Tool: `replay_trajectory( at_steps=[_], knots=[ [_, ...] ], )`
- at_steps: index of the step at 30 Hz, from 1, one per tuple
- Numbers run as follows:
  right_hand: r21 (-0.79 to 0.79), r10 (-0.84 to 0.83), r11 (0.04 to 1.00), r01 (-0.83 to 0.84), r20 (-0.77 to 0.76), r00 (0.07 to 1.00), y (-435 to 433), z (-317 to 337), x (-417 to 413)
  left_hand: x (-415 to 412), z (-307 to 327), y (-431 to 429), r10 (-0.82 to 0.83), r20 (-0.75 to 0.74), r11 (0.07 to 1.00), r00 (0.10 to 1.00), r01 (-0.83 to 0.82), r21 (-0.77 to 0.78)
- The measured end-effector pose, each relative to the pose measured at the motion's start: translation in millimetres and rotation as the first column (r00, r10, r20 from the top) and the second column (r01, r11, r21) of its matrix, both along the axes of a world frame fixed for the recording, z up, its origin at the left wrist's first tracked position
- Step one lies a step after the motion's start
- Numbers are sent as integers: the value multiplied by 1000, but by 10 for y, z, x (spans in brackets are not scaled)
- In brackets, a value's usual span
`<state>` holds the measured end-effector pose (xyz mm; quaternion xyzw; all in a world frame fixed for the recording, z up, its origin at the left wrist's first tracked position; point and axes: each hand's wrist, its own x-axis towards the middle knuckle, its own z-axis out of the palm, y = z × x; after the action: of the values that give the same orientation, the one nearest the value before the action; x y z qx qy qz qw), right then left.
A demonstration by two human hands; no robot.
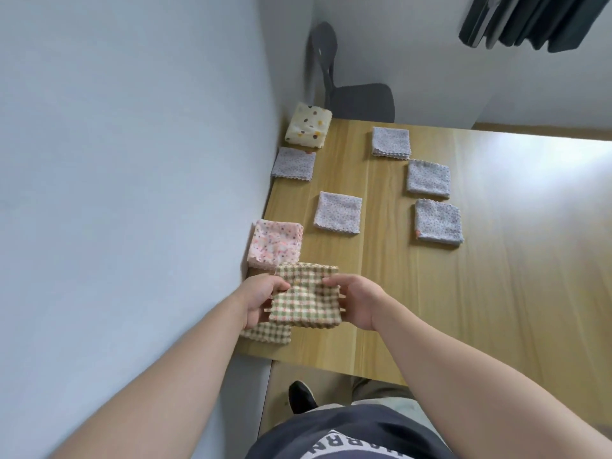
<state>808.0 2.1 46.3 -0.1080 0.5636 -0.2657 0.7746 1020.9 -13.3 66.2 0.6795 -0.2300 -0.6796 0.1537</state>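
A folded green and cream checked cloth (306, 301) is held just above the near left corner of the wooden table (463, 293). My left hand (260, 301) grips its left edge, thumb on top and fingers underneath. My right hand (356, 304) grips its right edge the same way. Another checked cloth (265, 336) lies on the table under my left hand, partly hidden. A folded pink floral cloth (276, 245) lies just beyond, against the wall.
Several folded lilac dotted cloths lie spread over the table, among them one (337, 212) in the middle. A cream spotted cloth (308, 125) sits in the far left corner. A grey wall (132, 160) borders the table's left edge. A dark chair (351, 94) stands behind.
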Motion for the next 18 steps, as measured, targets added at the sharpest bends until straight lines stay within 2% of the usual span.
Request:
replay_trajectory(
  at_steps=[7,14,18],
  knots=[
    [91,51,995,-47,-47,998,128,-164,343,233,-172,263,63,131,997,989,-58,-44],
    [250,129,959,-136,42,991,90,-314,593,382,-330,398,84,267,995,960,-67,-76],
    [260,203,942,-211,58,977,6,-381,632,440,-430,379,100,292,993,951,-79,-83]
  ],
)
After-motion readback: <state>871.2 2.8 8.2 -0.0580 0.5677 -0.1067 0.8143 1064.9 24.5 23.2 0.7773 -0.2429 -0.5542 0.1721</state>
